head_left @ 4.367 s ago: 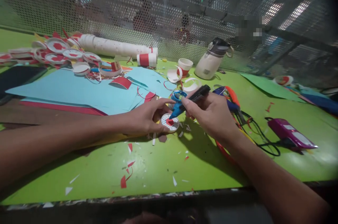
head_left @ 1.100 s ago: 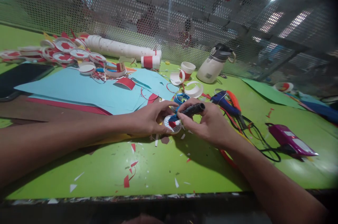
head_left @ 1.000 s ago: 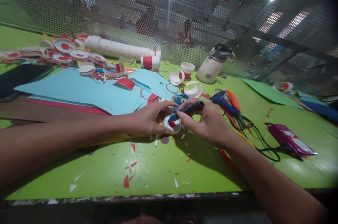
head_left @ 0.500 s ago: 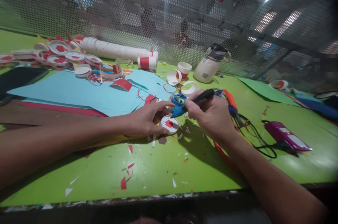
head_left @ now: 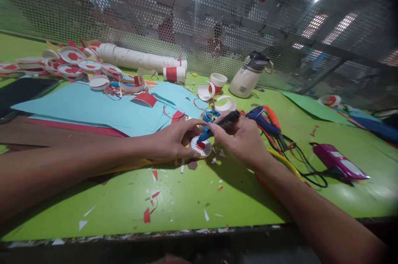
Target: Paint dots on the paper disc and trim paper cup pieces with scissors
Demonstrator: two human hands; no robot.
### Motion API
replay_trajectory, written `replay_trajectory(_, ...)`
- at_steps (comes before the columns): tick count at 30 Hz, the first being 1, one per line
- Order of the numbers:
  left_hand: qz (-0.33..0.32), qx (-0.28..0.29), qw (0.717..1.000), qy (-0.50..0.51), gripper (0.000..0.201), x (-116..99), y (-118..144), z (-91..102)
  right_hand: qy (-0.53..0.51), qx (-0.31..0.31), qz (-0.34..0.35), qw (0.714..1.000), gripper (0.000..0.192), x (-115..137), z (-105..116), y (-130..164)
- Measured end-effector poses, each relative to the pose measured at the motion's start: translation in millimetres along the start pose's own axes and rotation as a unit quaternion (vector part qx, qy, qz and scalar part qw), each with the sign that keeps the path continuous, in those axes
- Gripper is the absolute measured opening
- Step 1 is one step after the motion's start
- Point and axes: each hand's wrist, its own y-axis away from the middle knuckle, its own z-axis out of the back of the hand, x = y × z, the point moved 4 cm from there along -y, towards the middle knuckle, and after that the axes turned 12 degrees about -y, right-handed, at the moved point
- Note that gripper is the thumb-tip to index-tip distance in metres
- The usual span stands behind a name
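A small white paper disc (head_left: 201,146) with a red centre lies on the green table (head_left: 186,202). My left hand (head_left: 174,137) holds the disc down by its left rim. My right hand (head_left: 241,139) grips a black marker (head_left: 221,123) with a blue tip, and the tip touches the disc's red centre. A blue ring (head_left: 211,115) lies just behind the disc.
Light blue paper sheets (head_left: 93,106) lie at the left, with finished red-and-white discs (head_left: 74,63) and a stack of white cups (head_left: 137,57) behind. A white bottle (head_left: 248,75), a blue glue gun (head_left: 264,119) with cables and a purple tool (head_left: 338,160) lie at the right. Paper scraps litter the table.
The marker has dropped from a raised angle back down onto the disc's centre. My left hand has stayed on the disc.
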Motion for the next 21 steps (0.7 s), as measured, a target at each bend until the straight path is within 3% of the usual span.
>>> replay_trajectory(8,0.026,0.04,0.998,0.039,0.056,-4,1,-3.3,-0.004,-0.032,0.016,0.999,0.031,-10,-4,1)
replay_trajectory(15,0.022,0.034,0.998,0.041,0.056,-3,1,-3.7,0.0,-0.059,0.054,0.997,0.033,-11,-7,3)
replay_trajectory(21,0.022,0.032,0.999,0.03,0.062,-1,1,-3.5,-0.004,-0.035,0.037,0.999,0.029,-9,-6,3)
